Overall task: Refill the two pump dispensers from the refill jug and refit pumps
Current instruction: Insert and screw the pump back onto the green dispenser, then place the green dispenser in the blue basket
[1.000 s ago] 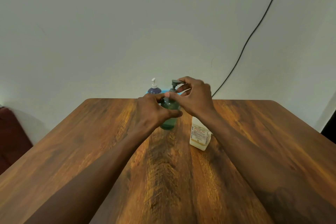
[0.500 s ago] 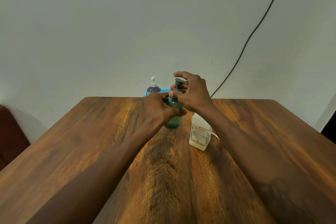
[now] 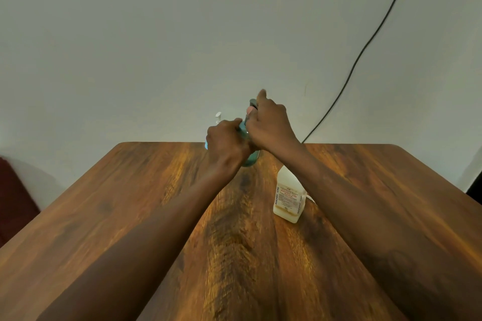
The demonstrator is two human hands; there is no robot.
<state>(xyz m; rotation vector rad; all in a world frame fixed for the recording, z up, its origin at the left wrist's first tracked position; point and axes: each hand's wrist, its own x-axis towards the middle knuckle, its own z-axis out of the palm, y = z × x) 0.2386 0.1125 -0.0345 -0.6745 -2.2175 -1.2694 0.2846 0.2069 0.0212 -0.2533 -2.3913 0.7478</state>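
Observation:
A green dispenser bottle [image 3: 251,160] stands at the far middle of the wooden table [image 3: 130,203]. My left hand [image 3: 225,144] wraps its body. My right hand [image 3: 270,125] grips its grey pump head [image 3: 252,103] from above, fingers closed around the collar. Behind my left hand only the white pump tip [image 3: 218,116] of a second dispenser shows; its body is hidden. The white refill jug [image 3: 288,197] with a printed label stands to the right, partly under my right forearm.
A pale wall rises just behind the table's far edge. A black cable [image 3: 365,47] runs diagonally down the wall to the table's back right. A dark red seat [image 3: 13,203] sits off the left side.
My right hand has turned over the grey pump head, its fingers now covering most of it. My left hand has slid further around the green bottle, hiding the second dispenser's body.

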